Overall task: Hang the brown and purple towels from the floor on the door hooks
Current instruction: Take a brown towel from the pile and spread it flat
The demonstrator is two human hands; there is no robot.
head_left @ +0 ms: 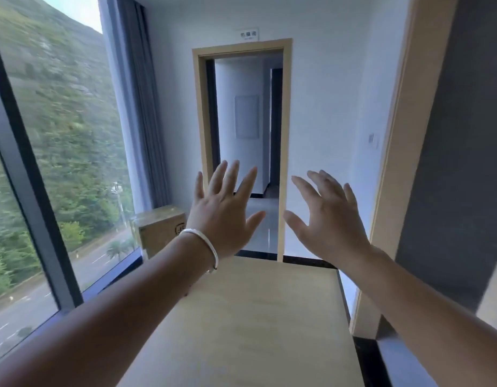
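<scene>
Fingers spread and straight on both hands, gripping nothing: left hand (223,216) and right hand (329,219) raised palm-forward, apart, backs toward camera. Towels and door hooks not in view; cannot tell where.

Largest first:
- Floor-to-ceiling window (46,163) along left, dark metal frame, smooth glass. Green hillside and grey road outside.
- White painted walls (325,93), smooth and matte, far and right.
- Pale wood tabletop (241,317) near centre, flat, rectangular, fine grain, under the forearms. Not touched by the hands.
- Dark grey panel (451,163) at right, edged with light wood trim.
- Grey curtain (141,107) hanging in vertical folds at the far end of the window.
- Open doorway (241,48) far centre, light wood frame, rectangular. Corridor beyond with glossy pale floor tiles and a flat grey wall panel.
- Cardboard box (158,230) on the floor far left, by the window corner, just left of the left hand. Brown, boxy, dark print on one face.
- Black glossy skirting (308,262) along the wall base.
- Small white sign (247,34) above the doorway, characters too blurred to read.
- Wall switch (372,138) on the right wall, small and pale.
- White bracelet (204,243) around the left wrist, thin smooth band.
</scene>
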